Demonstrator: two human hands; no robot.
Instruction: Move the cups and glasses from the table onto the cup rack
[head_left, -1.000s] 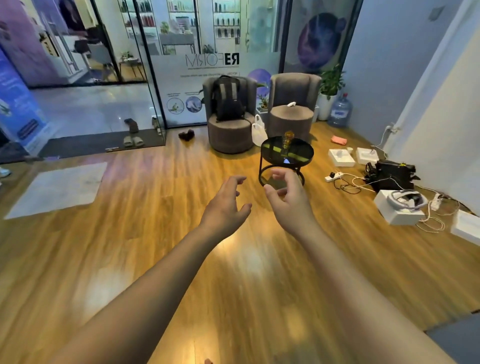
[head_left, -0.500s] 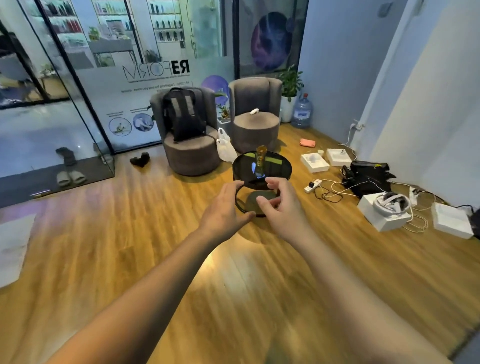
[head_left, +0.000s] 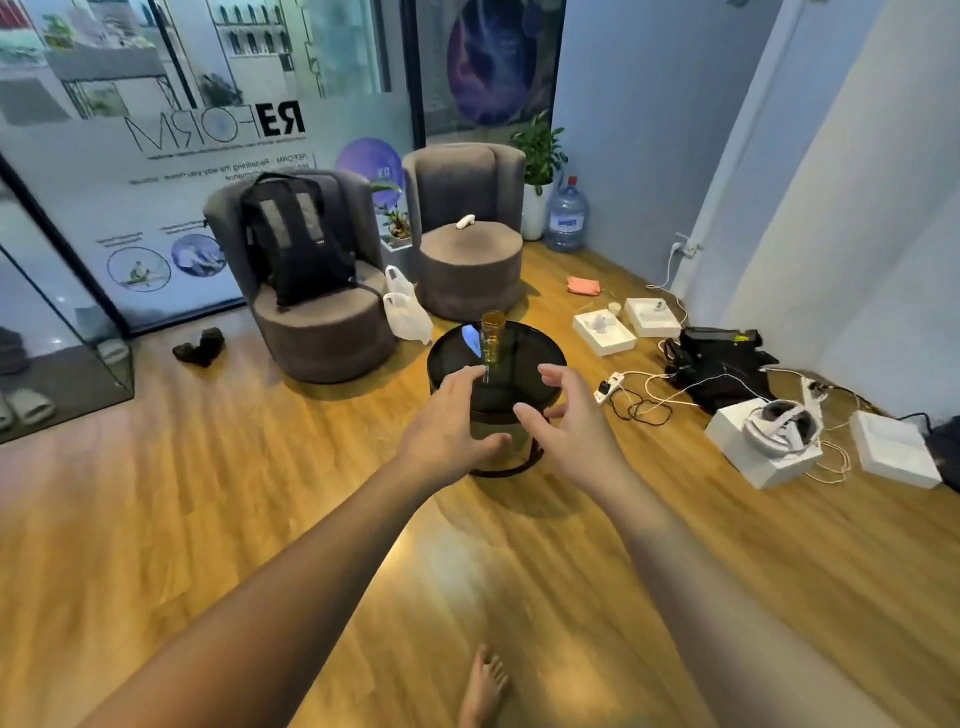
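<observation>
A tall amber glass (head_left: 492, 343) stands upright on a round black side table (head_left: 540, 358) in the middle of the wooden floor. My left hand (head_left: 451, 431) and my right hand (head_left: 569, 423) are stretched out in front of the table, side by side, fingers spread and loosely bent, holding nothing. Both hands are nearer to me than the glass and overlap the table's front edge in the view. No cup rack shows.
Two grey armchairs (head_left: 467, 244) stand behind the table, the left one with a black backpack (head_left: 293, 239). White boxes (head_left: 761, 441), cables and a black bag (head_left: 722, 364) lie on the floor to the right. A white plastic bag (head_left: 408, 312) sits between the chairs. My bare foot (head_left: 483, 691) shows below.
The view has come closer to the side table and turned left. Both hands stayed outstretched and empty, and now overlap the table's near edge.
</observation>
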